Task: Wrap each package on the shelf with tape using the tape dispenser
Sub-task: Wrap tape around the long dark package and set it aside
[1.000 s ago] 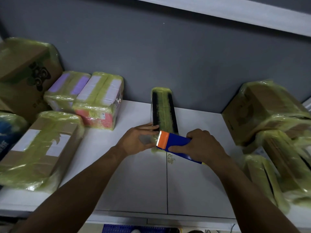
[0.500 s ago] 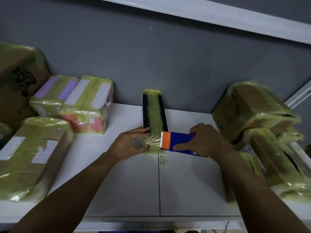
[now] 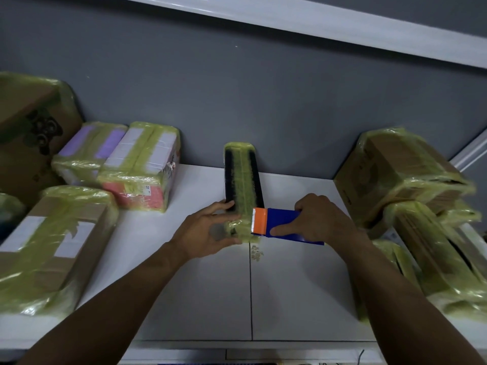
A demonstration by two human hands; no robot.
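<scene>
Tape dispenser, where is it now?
Head view, right of centre: the tape dispenser is gripped by the right hand, its orange end against the black package that the left hand holds.

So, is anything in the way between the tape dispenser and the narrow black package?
Nothing visible. The tape dispenser, gripped by the right hand, has its orange end right at the near end of the narrow black package, which the left hand holds from the other side.

Count: tape dispenser (image 3: 284, 225), 1. Hands, 2: left hand (image 3: 208, 233), right hand (image 3: 319, 219). Centre, black package (image 3: 242, 180), 1. Taped packages at left (image 3: 142, 164), 4 plain; right pile (image 3: 400, 167) blurred, at least 3.
</scene>
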